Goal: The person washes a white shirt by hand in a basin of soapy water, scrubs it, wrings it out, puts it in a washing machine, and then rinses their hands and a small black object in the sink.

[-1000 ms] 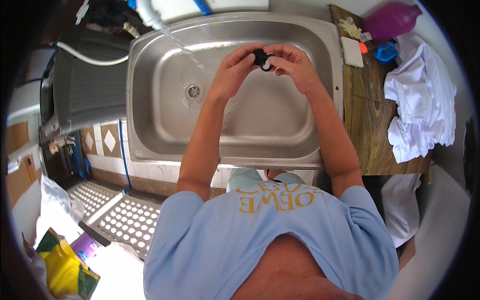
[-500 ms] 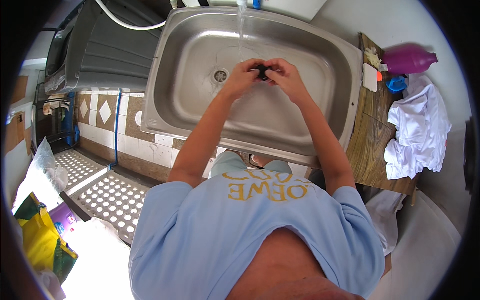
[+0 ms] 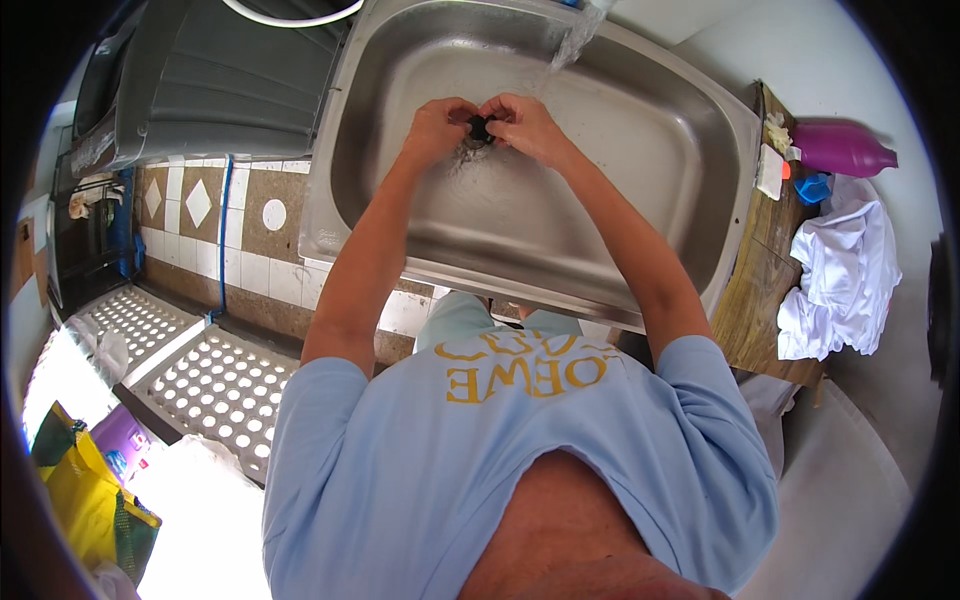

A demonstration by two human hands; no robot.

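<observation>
Over the steel sink (image 3: pixel 590 180), I hold a small black object (image 3: pixel 479 128) between both hands; its exact kind is too small to tell. My left hand (image 3: pixel 440 130) pinches its left side, fingers bent. On its right side, the fingers and thumb of my right hand (image 3: pixel 524 128) are closed against it. The drain lies just under my hands and is mostly hidden by them. A stream of running water (image 3: pixel 577 48) falls into the basin from the top, to the right of my hands and apart from them.
A wooden board (image 3: pixel 755 290) right of the sink bears a white cloth (image 3: pixel 848 270), a purple bottle (image 3: pixel 845 148), a blue plastic piece (image 3: pixel 813 188) and a whitish block (image 3: pixel 770 172). Left of the sink stands a dark grey ribbed plastic thing (image 3: pixel 225 90).
Both hands, still holding the black object, have moved left from beside the water stream to above the drain. The view has shifted, so the sink sits further right and higher.
</observation>
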